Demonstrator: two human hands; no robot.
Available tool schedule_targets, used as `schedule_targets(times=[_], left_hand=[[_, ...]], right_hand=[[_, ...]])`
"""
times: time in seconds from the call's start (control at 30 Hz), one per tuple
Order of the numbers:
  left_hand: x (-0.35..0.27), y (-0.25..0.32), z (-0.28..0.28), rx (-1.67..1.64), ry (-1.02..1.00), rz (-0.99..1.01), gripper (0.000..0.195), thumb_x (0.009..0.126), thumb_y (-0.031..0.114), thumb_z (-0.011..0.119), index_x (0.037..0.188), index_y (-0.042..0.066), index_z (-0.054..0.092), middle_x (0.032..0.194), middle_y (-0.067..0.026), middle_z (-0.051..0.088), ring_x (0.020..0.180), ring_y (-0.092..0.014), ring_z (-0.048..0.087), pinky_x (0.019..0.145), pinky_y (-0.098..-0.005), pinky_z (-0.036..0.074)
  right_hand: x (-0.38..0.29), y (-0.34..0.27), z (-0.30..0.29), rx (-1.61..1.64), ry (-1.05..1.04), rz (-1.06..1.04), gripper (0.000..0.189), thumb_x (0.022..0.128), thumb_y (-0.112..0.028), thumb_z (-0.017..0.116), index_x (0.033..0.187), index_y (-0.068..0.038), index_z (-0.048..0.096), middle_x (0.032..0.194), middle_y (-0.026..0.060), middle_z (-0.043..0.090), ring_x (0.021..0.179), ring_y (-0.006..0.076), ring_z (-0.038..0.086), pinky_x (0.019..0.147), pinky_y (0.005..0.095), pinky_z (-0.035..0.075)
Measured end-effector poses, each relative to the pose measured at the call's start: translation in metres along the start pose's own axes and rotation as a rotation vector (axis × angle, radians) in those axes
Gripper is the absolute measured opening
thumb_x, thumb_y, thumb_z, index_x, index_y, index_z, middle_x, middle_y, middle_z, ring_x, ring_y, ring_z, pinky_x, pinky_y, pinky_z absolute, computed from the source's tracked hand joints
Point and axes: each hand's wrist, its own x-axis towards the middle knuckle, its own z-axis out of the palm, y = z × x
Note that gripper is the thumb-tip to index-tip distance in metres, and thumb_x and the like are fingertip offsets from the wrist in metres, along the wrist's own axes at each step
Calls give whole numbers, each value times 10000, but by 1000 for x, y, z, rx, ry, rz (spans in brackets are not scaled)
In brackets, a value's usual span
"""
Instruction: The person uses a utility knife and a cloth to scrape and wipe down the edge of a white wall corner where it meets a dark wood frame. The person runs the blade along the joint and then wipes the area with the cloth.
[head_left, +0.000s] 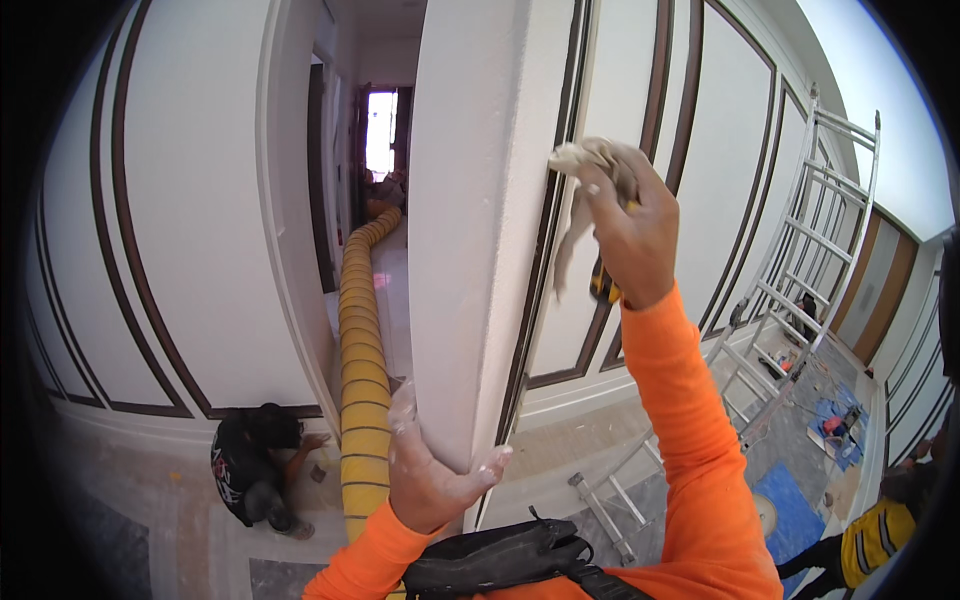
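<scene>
My right hand (634, 217) is raised and grips a crumpled beige cloth (600, 161) against the dark strip (551, 217) along the edge of a white door or panel. A black and yellow tool (602, 285), partly hidden, shows just below this hand; whether the hand holds it I cannot tell. My left hand (442, 465), with white residue on its fingers, spreads its thumb and fingers around the lower part of the white panel edge (457, 300).
A yellow flexible duct (364, 330) runs through the doorway at left. One person (255, 465) crouches by the left wall. An aluminium ladder (806, 240) stands at right, near blue sheets (787, 510) and tools. Another person in a yellow vest (877, 540) is at lower right.
</scene>
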Motion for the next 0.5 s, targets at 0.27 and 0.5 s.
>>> schedule_targets(times=[0.27, 0.5], left_hand=[[-8, -5, -1, 101, 24, -18, 812, 716, 160, 842, 1348, -93, 400, 1086, -261, 613, 901, -376, 668, 816, -435, 550], [-2, -14, 0, 86, 87, 37, 749, 710, 123, 820, 1323, -85, 443, 1058, -236, 631, 895, -352, 676, 807, -418, 553]], right_hand=[[-11, -13, 10, -395, -121, -135, 192, 879, -44, 658, 1052, -93, 725, 840, 72, 669, 759, 236, 668, 622, 369, 525], [-146, -6, -8, -431, -460, 11, 252, 851, -7, 654, 1062, -130, 718, 854, 63, 657, 747, 242, 658, 623, 357, 549]])
